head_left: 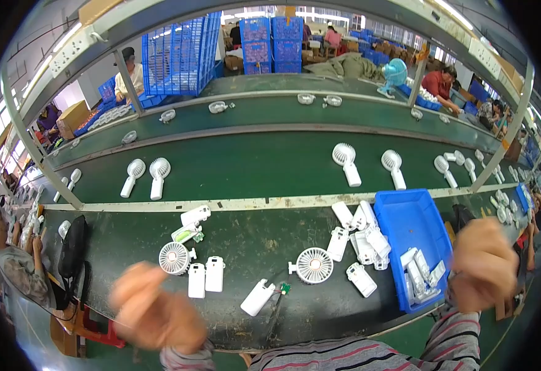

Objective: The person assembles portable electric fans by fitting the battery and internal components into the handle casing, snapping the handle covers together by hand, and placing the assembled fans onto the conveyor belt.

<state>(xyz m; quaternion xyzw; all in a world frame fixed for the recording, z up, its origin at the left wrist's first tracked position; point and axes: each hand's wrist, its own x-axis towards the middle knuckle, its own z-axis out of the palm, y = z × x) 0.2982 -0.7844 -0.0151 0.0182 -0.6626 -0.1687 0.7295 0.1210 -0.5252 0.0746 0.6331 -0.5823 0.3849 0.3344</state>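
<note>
My left hand (159, 309) is raised at the lower left, smeared by motion, so its fingers cannot be made out. Close to it lie a white fan head (176, 258) and two white handle casings (206, 277). My right hand (484, 266), also blurred, hovers just right of a blue tray (405, 207) that holds several white pieces (420, 275). Between the hands, a white fan head with a round grille (314, 266) rests on the bench beside a white casing (258, 297) and a small green circuit board (286, 288).
White casings (369, 238) are heaped left of the tray. Behind the bench, a green conveyor (252, 161) carries assembled white hand fans (346, 162). A metal frame post (506, 133) stands at the right. Other people (17, 260) sit at both sides. Stacked blue crates (256, 46) stand at the back.
</note>
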